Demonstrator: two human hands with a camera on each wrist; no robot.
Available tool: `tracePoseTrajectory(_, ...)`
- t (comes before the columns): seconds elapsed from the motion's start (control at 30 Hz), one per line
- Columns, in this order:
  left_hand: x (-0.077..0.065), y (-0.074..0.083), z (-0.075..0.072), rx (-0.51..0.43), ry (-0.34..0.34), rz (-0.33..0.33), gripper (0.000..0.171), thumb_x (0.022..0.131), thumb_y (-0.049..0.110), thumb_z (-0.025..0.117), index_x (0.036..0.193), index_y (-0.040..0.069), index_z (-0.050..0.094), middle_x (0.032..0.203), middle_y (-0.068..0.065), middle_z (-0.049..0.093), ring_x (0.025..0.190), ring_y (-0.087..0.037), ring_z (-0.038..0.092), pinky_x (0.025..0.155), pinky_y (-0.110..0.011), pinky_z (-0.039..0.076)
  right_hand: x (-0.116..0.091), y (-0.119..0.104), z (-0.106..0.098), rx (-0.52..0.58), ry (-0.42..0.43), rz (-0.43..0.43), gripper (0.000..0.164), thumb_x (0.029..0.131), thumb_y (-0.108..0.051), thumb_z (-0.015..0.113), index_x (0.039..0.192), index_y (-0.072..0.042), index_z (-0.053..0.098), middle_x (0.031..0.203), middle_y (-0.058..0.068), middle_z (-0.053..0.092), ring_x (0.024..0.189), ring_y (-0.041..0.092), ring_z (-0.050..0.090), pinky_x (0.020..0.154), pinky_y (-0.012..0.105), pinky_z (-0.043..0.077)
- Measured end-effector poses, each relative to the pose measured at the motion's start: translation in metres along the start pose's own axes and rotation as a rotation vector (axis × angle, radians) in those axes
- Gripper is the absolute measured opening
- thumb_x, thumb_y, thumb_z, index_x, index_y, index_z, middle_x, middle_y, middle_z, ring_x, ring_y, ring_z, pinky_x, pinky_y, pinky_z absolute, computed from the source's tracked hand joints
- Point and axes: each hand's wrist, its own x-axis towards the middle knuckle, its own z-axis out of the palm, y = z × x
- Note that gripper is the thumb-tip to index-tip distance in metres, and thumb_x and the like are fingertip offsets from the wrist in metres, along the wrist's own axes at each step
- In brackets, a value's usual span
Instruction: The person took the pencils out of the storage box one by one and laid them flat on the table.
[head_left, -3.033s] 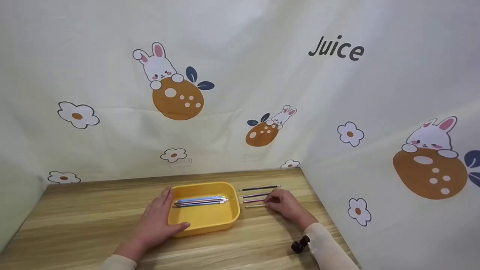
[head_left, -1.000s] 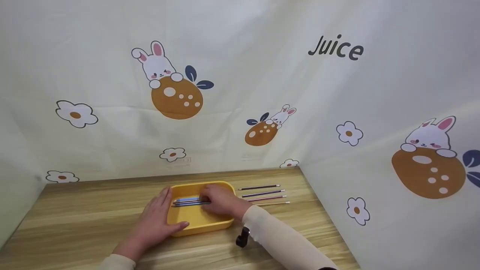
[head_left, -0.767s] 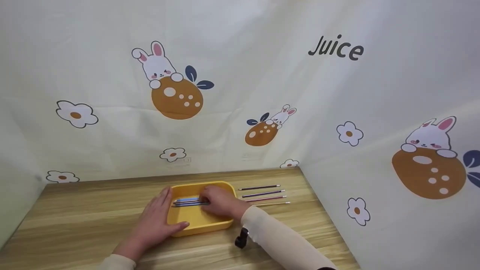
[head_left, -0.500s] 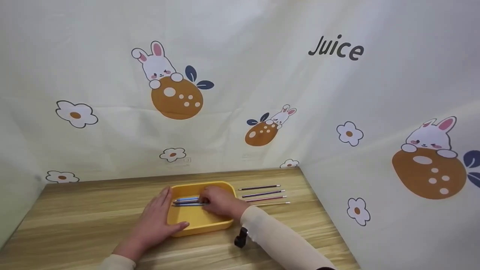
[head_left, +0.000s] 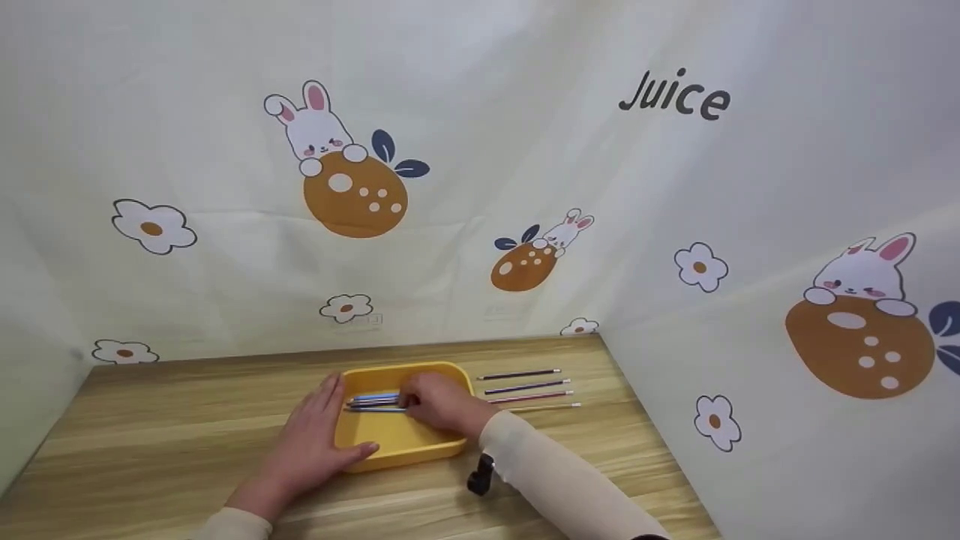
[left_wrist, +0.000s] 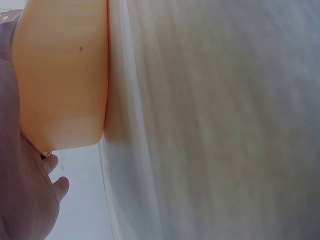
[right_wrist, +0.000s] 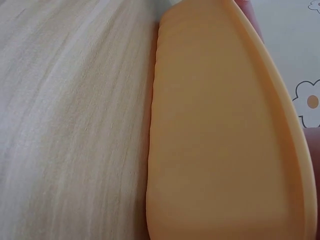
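A yellow plastic bin (head_left: 405, 454) sits on the table, with a small bunch of pencils (head_left: 375, 402) lying crosswise inside. My left hand (head_left: 311, 435) rests along the bin's left side, fingers extended at the rim and thumb over the front left corner. Reaching over the right rim, my right hand (head_left: 442, 403) has its fingers curled down at the right ends of the bunch, pinching a pencil (head_left: 371, 410) at its front edge. The hand covers those ends. In the right wrist view only the bin's outer wall (right_wrist: 220, 130) shows, with the fingers hidden behind it.
Right of the bin, several pencils lie roughly parallel on the wood-grain table (head_left: 180, 435): a dark one (head_left: 519, 374), a blue one (head_left: 527, 387), a reddish one (head_left: 536, 396) and a pale one partly behind my right wrist. Printed cloth walls (head_left: 450, 187) enclose the back and sides.
My right hand has moved left from the pencils on the table into the bin. Over the last second, the front pencil has come slightly apart from the bunch. The left hand stays put.
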Motion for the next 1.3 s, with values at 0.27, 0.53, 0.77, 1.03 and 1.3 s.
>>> tracePoseTrajectory(0.27,0.002,0.0,0.002,-0.007,-0.026,-0.025,0.126,0.092,0.074,0.077,0.172,-0.007,0.022,0.179,-0.031,0.02,0.163,-0.053,0.023,0.131,-0.071,0.019,0.0,0.001,0.001,-0.017,0.021,-0.034,0.01,0.094,-0.005,0.079,0.1,-0.012,0.082,0.088,-0.011,0.07,0.082,0.003,0.058,0.076,0.015,0.048)
tracePoseTrajectory(0.53,0.002,0.0,0.0,-0.004,-0.025,-0.024,0.126,0.092,0.075,0.076,0.173,-0.006,0.022,0.179,-0.03,0.021,0.163,-0.053,0.023,0.131,-0.071,0.019,-0.001,0.001,-0.001,0.013,-0.009,-0.019,0.008,0.094,-0.006,0.081,0.099,-0.012,0.079,0.086,-0.009,0.067,0.078,0.004,0.056,0.071,0.017,0.047)
tracePoseTrajectory(0.77,0.003,0.0,-0.001,-0.001,-0.018,-0.019,0.127,0.092,0.076,0.076,0.173,-0.005,0.022,0.179,-0.03,0.021,0.163,-0.053,0.024,0.131,-0.071,0.02,-0.003,0.0,-0.005,0.026,-0.014,-0.026,0.011,0.092,-0.006,0.079,0.101,-0.012,0.079,0.088,-0.007,0.071,0.079,0.003,0.057,0.071,0.016,0.047)
tracePoseTrajectory(1.03,0.001,0.001,-0.001,0.008,-0.003,0.007,0.127,0.092,0.074,0.076,0.173,-0.007,0.021,0.18,-0.029,0.021,0.164,-0.051,0.024,0.132,-0.069,0.02,-0.005,0.001,-0.008,0.042,-0.001,-0.074,0.014,0.088,-0.006,0.078,0.1,-0.012,0.079,0.087,-0.008,0.071,0.078,0.002,0.058,0.07,0.013,0.047)
tracePoseTrajectory(1.3,0.0,0.0,0.001,0.002,0.005,0.019,0.126,0.093,0.073,0.077,0.172,-0.008,0.022,0.18,-0.029,0.02,0.164,-0.051,0.023,0.132,-0.068,0.02,-0.01,-0.004,-0.018,0.135,-0.037,-0.069,0.015,0.09,-0.004,0.076,0.104,-0.01,0.078,0.09,-0.01,0.067,0.081,0.002,0.059,0.072,0.014,0.051)
